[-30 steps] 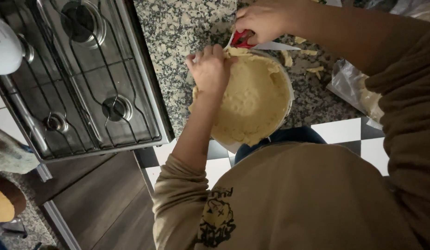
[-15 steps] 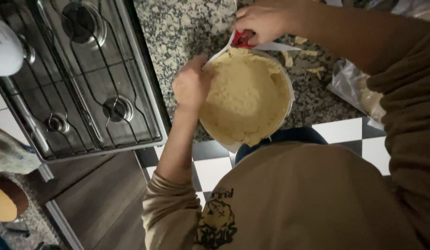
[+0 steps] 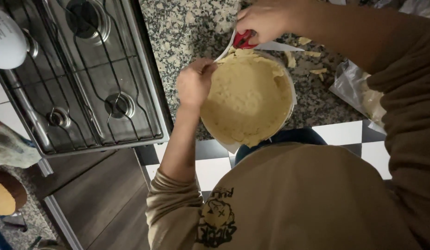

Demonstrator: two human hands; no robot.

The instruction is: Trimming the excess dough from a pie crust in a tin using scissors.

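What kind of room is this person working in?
Most likely a home kitchen: a gas stove with burners stands beside a speckled granite counter, where a round pan lined with dough rests, above a checkered tile floor.

Granite counter (image 3: 187, 28): round pan (image 3: 289, 111) at its near edge, dough (image 3: 247, 97) inside, lining base and wall. Left hand (image 3: 192, 85) on the pan's left rim; right hand (image 3: 263, 18) at the far rim, scissors (image 3: 245, 39) in it. Dough scraps (image 3: 312, 60) behind and right of the pan. Plastic bag (image 3: 358, 88) farther right. Gas hob (image 3: 85, 74) left of the counter, kettle (image 3: 9, 41) at its far left. Tiled floor (image 3: 344, 136) below the counter edge.
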